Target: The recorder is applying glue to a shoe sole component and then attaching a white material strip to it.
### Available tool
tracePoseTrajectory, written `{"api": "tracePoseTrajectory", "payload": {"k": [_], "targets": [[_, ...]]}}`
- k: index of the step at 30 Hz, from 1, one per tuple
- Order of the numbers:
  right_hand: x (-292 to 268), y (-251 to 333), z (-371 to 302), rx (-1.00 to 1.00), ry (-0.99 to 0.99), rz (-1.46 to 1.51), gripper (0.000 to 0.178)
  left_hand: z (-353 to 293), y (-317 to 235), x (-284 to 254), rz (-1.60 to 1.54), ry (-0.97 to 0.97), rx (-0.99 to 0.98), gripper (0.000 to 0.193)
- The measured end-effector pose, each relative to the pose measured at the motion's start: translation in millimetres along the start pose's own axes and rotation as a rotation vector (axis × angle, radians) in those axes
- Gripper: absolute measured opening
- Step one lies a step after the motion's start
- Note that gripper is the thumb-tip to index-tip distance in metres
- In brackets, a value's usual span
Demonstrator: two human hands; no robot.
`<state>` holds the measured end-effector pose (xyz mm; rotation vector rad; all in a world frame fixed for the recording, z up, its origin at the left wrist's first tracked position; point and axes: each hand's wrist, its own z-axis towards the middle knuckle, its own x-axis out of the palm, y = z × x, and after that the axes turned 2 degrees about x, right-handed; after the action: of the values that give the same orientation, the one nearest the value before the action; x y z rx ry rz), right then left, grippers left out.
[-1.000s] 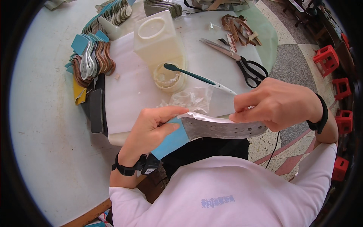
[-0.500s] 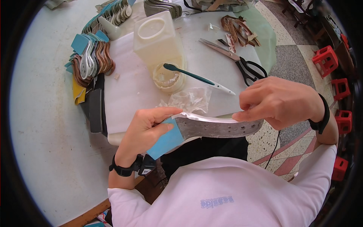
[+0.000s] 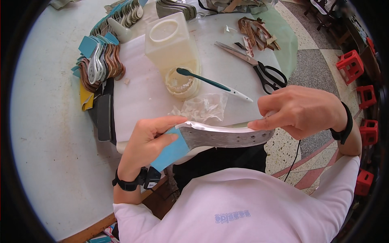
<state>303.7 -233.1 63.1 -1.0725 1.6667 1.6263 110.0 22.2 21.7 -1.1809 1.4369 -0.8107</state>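
Observation:
A curved grey insole (image 3: pixel 227 138) with small holes, a white rim along its far edge and a blue patch (image 3: pixel 172 150) at its left end is held in front of my chest. My left hand (image 3: pixel 148 141) pinches the blue end, thumb on the near face and fingers at the top edge. My right hand (image 3: pixel 298 111) is closed at the other end, a fingertip pressed on the white rim. Its curled fingers partly hide what lies between them; a small pale bit shows there.
Beyond the insole stand a crumpled clear plastic piece (image 3: pixel 206 107), a pale plastic container (image 3: pixel 168 44) with a green-and-white toothbrush (image 3: pixel 219 84) across its opening, and black-handled scissors (image 3: pixel 255 64). Stacked insoles (image 3: pixel 99 62) are at the left, brown scraps (image 3: pixel 257 32) at the back, red stools (image 3: pixel 349 65) on the floor.
My left hand has shifted left, drawing the insole with it. My right hand stays nearly in place, so its fingertip now sits nearer the insole's right tip.

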Motion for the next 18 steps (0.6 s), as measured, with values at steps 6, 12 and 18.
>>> {"api": "tracePoseTrajectory", "payload": {"k": [6, 12, 18], "targets": [[-3, 1, -2, 0.028, -0.027, -0.051, 0.044, -5, -3, -2, -0.012, -0.045, -0.046, 0.037], [3, -9, -6, -0.017, -0.117, -0.003, 0.042, -9, -2, -4, 0.009, -0.057, -0.023, 0.039], [6, -13, -6, -0.046, -0.145, 0.018, 0.041, -12, 0, -5, -0.014, -0.086, -0.032, 0.038]]}}
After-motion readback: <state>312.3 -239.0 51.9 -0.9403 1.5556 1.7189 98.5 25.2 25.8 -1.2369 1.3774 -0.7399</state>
